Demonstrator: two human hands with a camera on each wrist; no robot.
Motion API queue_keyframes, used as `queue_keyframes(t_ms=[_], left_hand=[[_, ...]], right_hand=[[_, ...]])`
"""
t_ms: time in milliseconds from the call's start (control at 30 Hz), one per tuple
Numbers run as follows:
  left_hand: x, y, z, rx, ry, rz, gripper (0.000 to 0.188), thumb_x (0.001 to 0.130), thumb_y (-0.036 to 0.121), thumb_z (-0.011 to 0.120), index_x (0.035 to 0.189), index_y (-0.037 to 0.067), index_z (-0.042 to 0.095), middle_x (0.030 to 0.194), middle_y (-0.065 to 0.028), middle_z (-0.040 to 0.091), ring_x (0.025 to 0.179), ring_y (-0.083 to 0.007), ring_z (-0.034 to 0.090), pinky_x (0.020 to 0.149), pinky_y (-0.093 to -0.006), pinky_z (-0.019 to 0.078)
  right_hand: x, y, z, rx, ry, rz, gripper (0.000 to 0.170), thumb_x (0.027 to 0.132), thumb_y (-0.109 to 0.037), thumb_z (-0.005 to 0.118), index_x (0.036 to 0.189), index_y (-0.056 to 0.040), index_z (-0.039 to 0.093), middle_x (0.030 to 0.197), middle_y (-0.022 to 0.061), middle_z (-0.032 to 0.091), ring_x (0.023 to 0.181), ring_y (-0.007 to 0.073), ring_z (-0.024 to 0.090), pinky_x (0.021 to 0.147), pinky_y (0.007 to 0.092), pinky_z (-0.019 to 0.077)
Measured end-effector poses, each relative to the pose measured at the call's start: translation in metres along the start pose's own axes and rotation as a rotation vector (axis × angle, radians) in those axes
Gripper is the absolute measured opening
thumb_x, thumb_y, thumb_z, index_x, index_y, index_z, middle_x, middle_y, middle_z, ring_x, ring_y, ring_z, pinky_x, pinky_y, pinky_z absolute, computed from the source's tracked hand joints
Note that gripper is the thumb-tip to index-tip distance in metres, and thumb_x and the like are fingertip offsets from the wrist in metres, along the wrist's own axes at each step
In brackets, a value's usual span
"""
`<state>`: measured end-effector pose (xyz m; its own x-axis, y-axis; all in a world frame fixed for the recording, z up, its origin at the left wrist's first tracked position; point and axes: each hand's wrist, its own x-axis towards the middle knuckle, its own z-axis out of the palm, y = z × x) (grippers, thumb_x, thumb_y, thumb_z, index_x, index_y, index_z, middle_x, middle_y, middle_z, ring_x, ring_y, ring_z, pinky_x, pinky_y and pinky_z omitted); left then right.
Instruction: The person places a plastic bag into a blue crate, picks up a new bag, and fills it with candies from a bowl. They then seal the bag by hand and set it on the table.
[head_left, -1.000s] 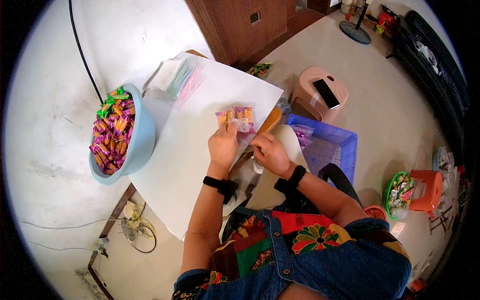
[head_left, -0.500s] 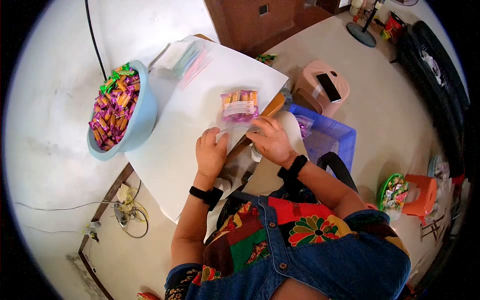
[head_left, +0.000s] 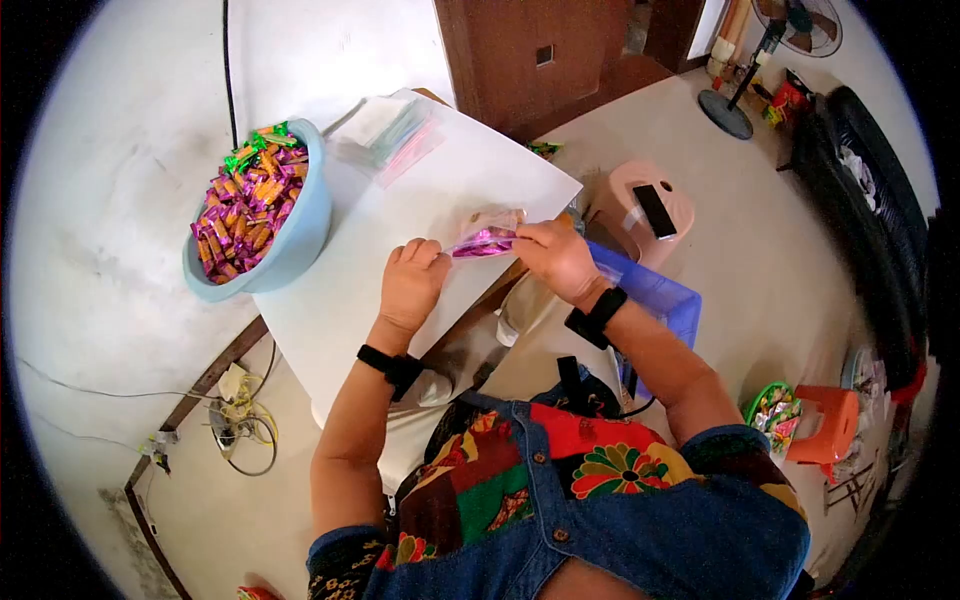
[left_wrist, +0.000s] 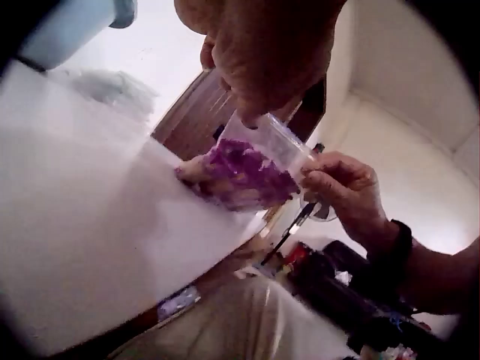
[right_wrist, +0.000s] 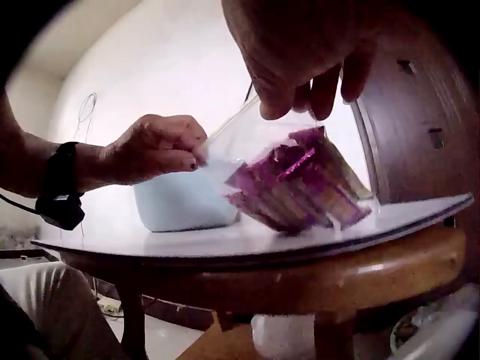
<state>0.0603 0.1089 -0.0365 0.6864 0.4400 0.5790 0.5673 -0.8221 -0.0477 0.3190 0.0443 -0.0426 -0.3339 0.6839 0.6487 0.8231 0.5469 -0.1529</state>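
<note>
Between the two hands a clear zip bag (head_left: pixel 484 238) of purple-wrapped snacks is held by its top edge, tilted at the table's edge. The left hand (head_left: pixel 411 285) pinches one top corner between thumb and fingers; the right hand (head_left: pixel 556 262) pinches the opposite corner. In the left wrist view the bag (left_wrist: pixel 244 176) hangs with its snacks low and the right hand (left_wrist: pixel 349 191) at its far corner. The right wrist view shows the bag (right_wrist: pixel 300 184) just over the tabletop, with the left hand (right_wrist: pixel 154 150) gripping its edge.
A blue tub (head_left: pixel 312 215) heaped with wrapped snacks stands at the table's left. Flat plastic bags (head_left: pixel 390 135) lie at the back of the white table (head_left: pixel 340 330). Right of it are a blue crate (head_left: pixel 675 305) and a pink stool (head_left: pixel 672 190) with a phone (head_left: pixel 655 211).
The bag, lying flat on the table before, is now raised and tilted by its top edge. The left hand, apart from it half a second ago, now pinches a corner. The head view has shifted.
</note>
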Motion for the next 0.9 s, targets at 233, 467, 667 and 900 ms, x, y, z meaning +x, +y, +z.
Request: queue_keyframes(t_ms=[233, 467, 667, 900], left_hand=[[0.016, -0.002, -0.060, -0.157, 0.158, -0.043, 0.010, 0.071, 0.006, 0.072, 0.079, 0.007, 0.065, 0.084, -0.0047, 0.061, 0.079, -0.0252, 0.060, 0.068, -0.0370, 0.0492], [-0.007, 0.016, -0.116, -0.276, 0.111, -0.133, 0.013, 0.073, 0.002, 0.075, 0.082, 0.004, 0.067, 0.088, -0.0090, 0.066, 0.079, -0.0276, 0.063, 0.067, -0.0357, 0.0528], [-0.025, 0.037, -0.146, -0.191, 0.182, -0.172, 0.013, 0.071, 0.000, 0.074, 0.080, 0.004, 0.065, 0.083, -0.0074, 0.064, 0.076, -0.0268, 0.062, 0.064, -0.0354, 0.0519], [-0.036, 0.056, -0.167, -0.176, 0.308, -0.188, 0.016, 0.068, -0.003, 0.075, 0.077, 0.004, 0.064, 0.081, -0.0077, 0.064, 0.072, -0.0258, 0.062, 0.060, -0.0338, 0.0517]], right_hand=[[0.042, -0.009, -0.032, 0.167, 0.042, -0.074, 0.013, 0.076, -0.005, 0.071, 0.087, -0.0025, 0.067, 0.093, 0.0122, 0.066, 0.081, 0.0295, 0.065, 0.070, 0.0362, 0.0537], [0.052, -0.044, -0.059, 0.367, -0.042, -0.099, 0.011, 0.077, -0.004, 0.072, 0.086, 0.0000, 0.067, 0.093, 0.0116, 0.067, 0.081, 0.0281, 0.066, 0.071, 0.0350, 0.0540], [0.059, -0.070, -0.077, 0.423, -0.011, -0.150, 0.009, 0.077, -0.004, 0.073, 0.084, -0.0010, 0.068, 0.092, 0.0098, 0.067, 0.079, 0.0262, 0.065, 0.069, 0.0332, 0.0534], [0.062, -0.092, -0.100, 0.639, -0.045, -0.023, 0.005, 0.078, -0.001, 0.072, 0.080, -0.0026, 0.069, 0.088, 0.0075, 0.066, 0.075, 0.0193, 0.064, 0.065, 0.0290, 0.0512]])
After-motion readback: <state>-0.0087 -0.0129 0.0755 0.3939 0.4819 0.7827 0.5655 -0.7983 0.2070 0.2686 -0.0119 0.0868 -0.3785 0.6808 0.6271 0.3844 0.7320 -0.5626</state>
